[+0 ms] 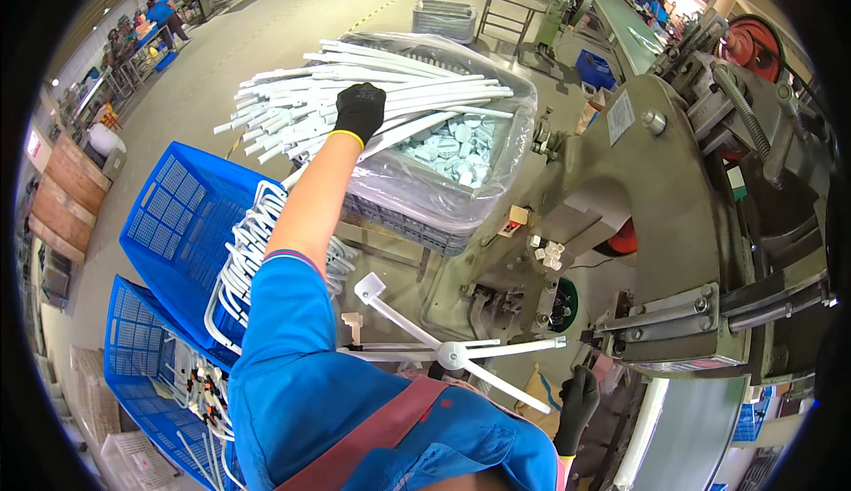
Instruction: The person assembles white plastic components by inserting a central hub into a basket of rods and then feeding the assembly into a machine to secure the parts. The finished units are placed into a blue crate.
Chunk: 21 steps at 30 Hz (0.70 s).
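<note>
My left hand (360, 112), in a black glove with a yellow cuff, reaches far forward onto a heap of white tubes (292, 92). Its fingers curl down onto a tube, and the fingertips are hidden behind the back of the hand. The tubes lie across a crate lined with clear plastic (390, 197), over small pale discs (452, 150). My right hand (578, 401), gloved too, is at the lower right below the press, with its fingers apart and nothing visible in them. Between me and the press is a white frame with a round hub (453, 355) and several arms.
At left, a blue crate (164, 212) holds bent white tubes (239, 269); another blue crate (133, 362) sits below it. A large grey-green press (656, 163) fills the right side. White blocks (548, 252) lie by it. A person (161, 17) works far off at the left.
</note>
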Each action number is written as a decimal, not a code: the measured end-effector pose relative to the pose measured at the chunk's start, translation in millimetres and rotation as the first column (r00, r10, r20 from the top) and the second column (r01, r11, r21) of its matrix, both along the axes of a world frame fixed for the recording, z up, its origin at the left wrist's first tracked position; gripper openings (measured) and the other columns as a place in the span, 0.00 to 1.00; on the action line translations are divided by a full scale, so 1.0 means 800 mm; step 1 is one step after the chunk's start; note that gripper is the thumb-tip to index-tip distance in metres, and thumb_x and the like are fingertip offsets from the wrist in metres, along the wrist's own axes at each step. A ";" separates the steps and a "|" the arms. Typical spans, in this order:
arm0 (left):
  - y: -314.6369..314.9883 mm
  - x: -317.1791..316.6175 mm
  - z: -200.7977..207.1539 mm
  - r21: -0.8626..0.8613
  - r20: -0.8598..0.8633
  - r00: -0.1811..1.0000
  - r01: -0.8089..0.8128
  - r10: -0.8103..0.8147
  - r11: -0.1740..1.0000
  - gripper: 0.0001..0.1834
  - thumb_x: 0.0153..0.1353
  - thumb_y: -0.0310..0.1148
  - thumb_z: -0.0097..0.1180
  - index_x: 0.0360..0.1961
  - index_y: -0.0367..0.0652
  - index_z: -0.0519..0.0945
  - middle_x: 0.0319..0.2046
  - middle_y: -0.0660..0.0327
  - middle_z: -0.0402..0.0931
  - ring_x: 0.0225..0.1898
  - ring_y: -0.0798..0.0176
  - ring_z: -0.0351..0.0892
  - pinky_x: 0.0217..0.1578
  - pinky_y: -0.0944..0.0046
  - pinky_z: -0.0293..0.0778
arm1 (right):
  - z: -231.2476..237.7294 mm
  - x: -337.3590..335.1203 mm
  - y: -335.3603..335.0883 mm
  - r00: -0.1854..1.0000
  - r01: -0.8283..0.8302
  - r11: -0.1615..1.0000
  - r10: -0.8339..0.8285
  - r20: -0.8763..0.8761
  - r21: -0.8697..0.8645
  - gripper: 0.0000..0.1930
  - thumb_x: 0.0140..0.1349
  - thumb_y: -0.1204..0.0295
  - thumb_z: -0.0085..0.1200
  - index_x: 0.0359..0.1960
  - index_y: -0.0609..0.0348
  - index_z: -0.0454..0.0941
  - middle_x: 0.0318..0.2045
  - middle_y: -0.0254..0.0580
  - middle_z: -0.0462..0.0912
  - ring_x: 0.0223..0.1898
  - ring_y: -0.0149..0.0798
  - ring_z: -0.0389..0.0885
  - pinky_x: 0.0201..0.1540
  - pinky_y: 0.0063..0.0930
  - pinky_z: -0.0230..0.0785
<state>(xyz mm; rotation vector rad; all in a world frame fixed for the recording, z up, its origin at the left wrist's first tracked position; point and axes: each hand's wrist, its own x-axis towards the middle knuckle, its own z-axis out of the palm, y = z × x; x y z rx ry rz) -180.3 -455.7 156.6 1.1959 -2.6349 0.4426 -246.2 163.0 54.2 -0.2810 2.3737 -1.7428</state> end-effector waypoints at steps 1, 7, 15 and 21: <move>-0.003 0.003 0.000 0.013 -0.002 1.000 0.028 -0.028 1.000 0.12 0.56 0.32 0.50 0.38 0.50 0.84 0.41 0.56 0.80 0.44 0.54 0.81 0.43 0.52 0.75 | 0.003 0.005 0.005 0.999 0.022 1.000 -0.021 0.037 -0.005 0.10 0.69 0.68 0.47 0.41 0.63 0.77 0.19 0.31 0.73 0.19 0.22 0.68 0.21 0.17 0.61; 0.011 0.090 0.025 -0.134 -0.259 0.904 0.316 -0.341 0.939 0.17 0.47 0.34 0.62 0.40 0.43 0.78 0.41 0.50 0.78 0.48 0.44 0.76 0.50 0.49 0.71 | 0.035 0.026 -0.006 0.988 -0.128 0.988 0.135 -0.081 0.088 0.10 0.67 0.71 0.48 0.40 0.65 0.77 0.23 0.35 0.77 0.23 0.25 0.73 0.26 0.20 0.67; 0.266 0.198 0.023 0.397 -0.890 0.450 0.693 0.070 0.601 0.13 0.59 0.33 0.60 0.40 0.36 0.76 0.26 0.65 0.70 0.27 0.72 0.66 0.29 0.68 0.66 | 0.106 0.049 -0.130 0.577 -0.606 0.732 0.674 -0.463 0.311 0.22 0.56 0.69 0.61 0.52 0.61 0.74 0.41 0.54 0.81 0.40 0.53 0.80 0.43 0.42 0.72; 0.446 0.166 0.030 0.613 -0.780 0.504 0.737 0.372 0.286 0.05 0.56 0.27 0.57 0.31 0.40 0.73 0.19 0.67 0.69 0.19 0.76 0.68 0.20 0.75 0.63 | 0.122 0.063 -0.165 0.335 -0.709 0.620 0.715 -0.614 0.336 0.25 0.57 0.66 0.59 0.54 0.60 0.70 0.38 0.53 0.78 0.37 0.54 0.78 0.37 0.45 0.70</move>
